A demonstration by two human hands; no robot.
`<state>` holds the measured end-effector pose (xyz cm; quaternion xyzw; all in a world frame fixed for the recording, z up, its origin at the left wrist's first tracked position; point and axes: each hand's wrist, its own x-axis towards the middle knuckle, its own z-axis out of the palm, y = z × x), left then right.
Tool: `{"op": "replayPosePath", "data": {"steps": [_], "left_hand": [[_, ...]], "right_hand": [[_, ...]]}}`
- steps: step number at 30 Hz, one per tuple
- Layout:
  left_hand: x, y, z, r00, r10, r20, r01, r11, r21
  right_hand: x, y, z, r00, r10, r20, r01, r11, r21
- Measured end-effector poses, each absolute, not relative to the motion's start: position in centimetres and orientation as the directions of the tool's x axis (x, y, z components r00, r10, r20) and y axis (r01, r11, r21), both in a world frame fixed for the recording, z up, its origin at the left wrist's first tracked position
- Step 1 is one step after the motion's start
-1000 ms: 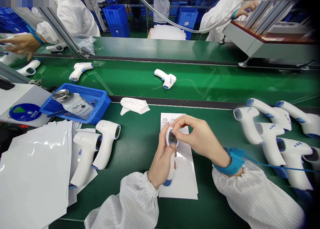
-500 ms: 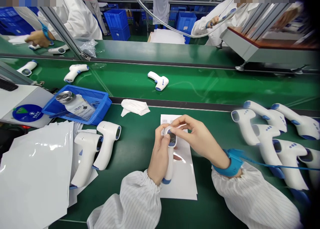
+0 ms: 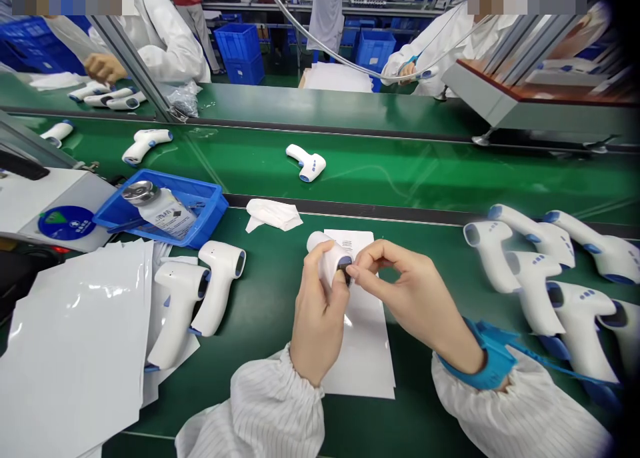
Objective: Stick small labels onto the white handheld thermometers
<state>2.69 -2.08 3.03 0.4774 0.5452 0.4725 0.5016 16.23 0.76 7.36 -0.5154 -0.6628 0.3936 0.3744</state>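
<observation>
A white infrared thermometer gun (image 3: 327, 258) with a dark screen end is in my left hand (image 3: 317, 321), fingers wrapped round its body and thumb by the screen. My right hand (image 3: 407, 285) is closed in a pinch, thumb and forefinger at the edge of that screen. Whatever lies between those fingertips is too small to make out. Beneath both hands is a white sheet (image 3: 365, 351) with some print at its top. A blue wrist strap (image 3: 487, 358) with a cord circles my right wrist.
Several thermometer guns (image 3: 533, 285) lie at right, two more (image 3: 175, 305) at left beside stacked sheets (image 3: 75, 338). A blue tray (image 3: 210, 215) holds a metal-capped bottle (image 3: 167, 211). Near a white cloth (image 3: 274, 215), a green belt (image 3: 400, 171) carries thermometers. Co-workers sit beyond.
The held thermometer has been tilted, its handle no longer pointing towards me and its screen end turned to the right. My right hand has shifted slightly down. The belt thermometers have moved left.
</observation>
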Motion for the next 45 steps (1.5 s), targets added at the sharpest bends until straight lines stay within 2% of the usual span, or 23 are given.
{"op": "replayPosePath", "data": {"steps": [4,7,9,11,15,17,19,21,23,25,27,29,31,32,35,37,39,42,45], "left_hand": [[2.5,-1.7,3.0,-0.059,0.993,-0.101,0.064,0.105,0.992],[2.1,-1.3,3.6,0.000,0.971,-0.238,-0.054,0.238,0.970],[1.9,-1.1,4.3,0.077,0.938,-0.339,-0.166,0.347,0.923],[1.8,-1.0,4.8,0.132,0.919,-0.371,-0.237,0.392,0.889],[2.0,-1.5,5.0,0.181,0.935,-0.304,-0.245,0.342,0.907],[2.3,-1.8,4.7,0.161,0.949,-0.272,-0.225,0.304,0.926],[2.6,-2.0,4.6,0.141,0.950,-0.278,-0.234,0.305,0.923],[2.7,-1.9,4.6,0.136,0.942,-0.306,-0.291,0.333,0.897],[2.6,-1.4,4.7,0.080,0.945,-0.316,-0.407,0.320,0.855],[2.2,-0.8,4.6,0.014,0.946,-0.324,-0.522,0.284,0.805],[1.7,-0.2,4.2,0.013,0.944,-0.331,-0.539,0.285,0.792],[1.2,0.1,3.6,0.056,0.944,-0.325,-0.448,0.315,0.837],[0.7,0.2,3.1,0.088,0.948,-0.305,-0.321,0.316,0.893],[0.5,0.2,3.0,0.104,0.947,-0.304,-0.268,0.321,0.908],[-0.1,0.2,3.1,0.098,0.933,-0.347,-0.186,0.360,0.914],[-0.4,0.3,3.5,0.045,0.932,-0.358,-0.192,0.360,0.913],[-0.5,0.4,3.7,-0.011,0.940,-0.341,-0.217,0.330,0.919],[-0.3,0.5,3.5,-0.097,0.941,-0.325,-0.235,0.296,0.926],[-0.2,0.9,2.7,-0.167,0.940,-0.296,-0.240,0.252,0.937]], "right_hand": [[16.4,0.8,7.2,-0.217,0.971,-0.105,0.194,-0.062,-0.979],[16.8,1.6,7.0,-0.202,0.964,-0.175,0.060,-0.166,-0.984],[17.0,2.1,6.8,-0.126,0.986,-0.112,0.077,-0.103,-0.992],[16.8,2.2,6.6,-0.113,0.994,-0.008,0.173,0.012,-0.985],[16.0,2.2,6.3,-0.243,0.956,0.167,0.305,0.239,-0.922],[15.7,2.3,6.1,-0.213,0.936,0.280,0.323,0.337,-0.884],[15.6,2.3,5.9,-0.165,0.930,0.328,0.336,0.366,-0.868],[15.4,2.0,5.5,-0.078,0.955,0.285,0.304,0.295,-0.906],[14.9,1.2,4.9,-0.018,0.990,0.138,0.230,0.139,-0.963],[14.3,0.4,4.3,-0.128,0.990,-0.054,0.197,-0.028,-0.980],[14.0,0.4,3.8,-0.330,0.926,-0.181,0.277,-0.088,-0.957],[14.2,2.1,3.5,-0.378,0.895,-0.237,0.467,-0.037,-0.884],[15.0,5.7,3.7,-0.220,0.945,-0.243,0.725,-0.008,-0.689],[15.4,8.0,4.0,-0.086,0.971,-0.223,0.857,-0.042,-0.513],[15.8,15.3,5.1,0.071,0.993,-0.099,0.940,-0.100,-0.326],[14.2,19.3,5.7,0.065,0.995,-0.069,0.955,-0.083,-0.285],[10.9,22.3,5.7,0.025,0.994,-0.111,0.956,-0.056,-0.287],[4.0,25.4,4.9,-0.009,0.980,-0.196,0.932,-0.063,-0.357],[-2.0,27.4,4.0,0.009,0.981,-0.194,0.893,-0.095,-0.440]]}}
